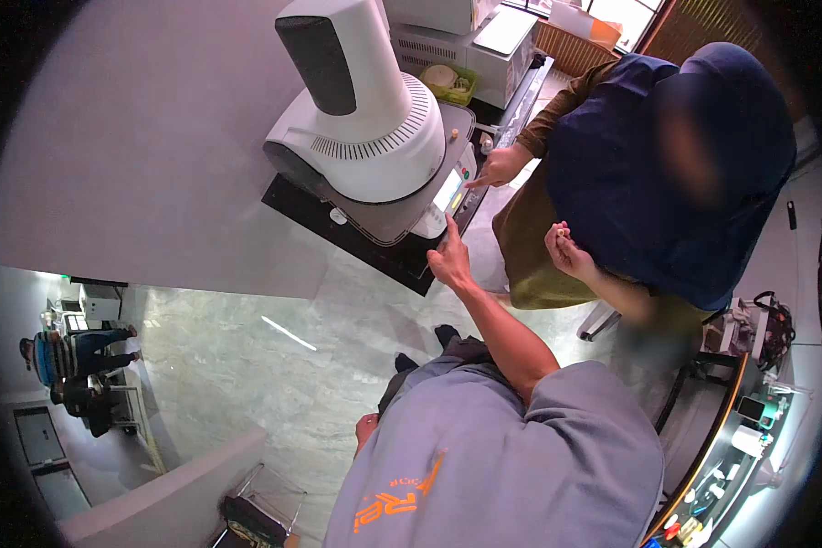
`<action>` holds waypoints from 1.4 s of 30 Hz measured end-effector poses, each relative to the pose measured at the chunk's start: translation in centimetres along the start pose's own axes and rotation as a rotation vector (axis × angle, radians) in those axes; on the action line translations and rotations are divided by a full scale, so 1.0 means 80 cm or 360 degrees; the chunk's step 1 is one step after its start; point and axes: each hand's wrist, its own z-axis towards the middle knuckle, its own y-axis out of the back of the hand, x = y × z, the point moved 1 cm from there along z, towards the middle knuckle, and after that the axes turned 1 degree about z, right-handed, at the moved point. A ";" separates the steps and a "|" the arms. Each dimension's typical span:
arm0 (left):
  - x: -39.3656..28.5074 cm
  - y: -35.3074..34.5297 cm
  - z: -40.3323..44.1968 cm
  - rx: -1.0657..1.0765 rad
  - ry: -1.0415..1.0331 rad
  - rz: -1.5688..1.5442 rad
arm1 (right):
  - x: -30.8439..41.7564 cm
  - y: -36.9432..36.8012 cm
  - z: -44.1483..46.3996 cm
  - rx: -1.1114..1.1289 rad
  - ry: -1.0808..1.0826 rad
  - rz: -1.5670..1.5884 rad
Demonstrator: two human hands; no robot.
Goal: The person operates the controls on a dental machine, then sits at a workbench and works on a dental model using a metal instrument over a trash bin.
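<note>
My right hand [449, 260] reaches to the front of a large white and grey machine [374, 137], its index finger stretched out at the lower end of the lit panel [447, 190]. Nothing is held in it. The hand of another person [502, 166] points at the same panel from the right. That person's other hand [568, 253] is raised near their body, fingers bent. My left hand [366, 427] hangs low beside my grey shirt, mostly hidden by it, so its fingers cannot be made out.
The machine stands on a black-edged table [411, 269]. Behind it are a green basket [452, 84] and a white boxy device [498, 59]. A person in dark blue [630, 173] is at the right. A cluttered desk [717, 457] is at lower right, a chair [256, 521] at lower left.
</note>
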 end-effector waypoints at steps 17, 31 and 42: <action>0.003 0.003 0.002 0.0036 -0.0026 -0.0143 | -0.005 0.005 0.010 -0.0109 -0.0030 -0.0019; -0.015 0.011 -0.011 0.0062 -0.0022 -0.0013 | -0.020 0.016 -0.017 -0.0104 -0.0061 0.0027; -0.041 0.023 -0.013 0.0112 -0.0030 0.0033 | -0.024 0.033 -0.012 -0.0128 -0.0041 0.0095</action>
